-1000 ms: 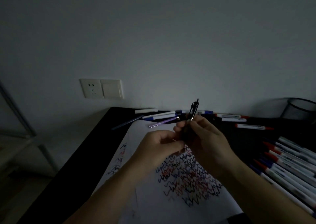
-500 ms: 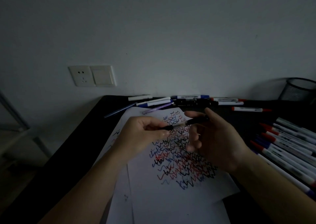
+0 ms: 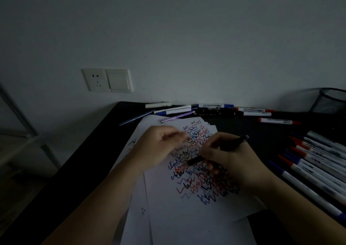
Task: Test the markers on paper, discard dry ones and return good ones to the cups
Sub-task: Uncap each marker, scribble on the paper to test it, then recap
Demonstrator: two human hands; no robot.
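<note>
A dark pen (image 3: 217,152) is held in the right hand (image 3: 230,162), the grip closed on the barrel in a writing hold. The long axis of the pen runs from its upper end, up and to the right near the knuckles, down and to the left to the tip, which lies at or just above the paper (image 3: 187,216); contact cannot be confirmed in the dim light. The tip points toward the left hand (image 3: 159,145), which is hovering or resting on the same sheet just beside it, fingers loosely curled; whether a cap is enclosed there cannot be told. The sheet is already covered with zigzag test marks (image 3: 198,171) in black, red and blue, and the tip stands over the left-centre of that patch. It is judged that the test stroke is the step in hand, and that the coming move depends on the tip being carried along the sheet across the pen's own axis. A row of markers (image 3: 316,162) lies on the desk (image 3: 89,160) to the right, nearer the right hand; further markers lie along the wall. A mesh cup (image 3: 331,102) stands at the far right corner, well apart from the pen, on the right hand's side.
</note>
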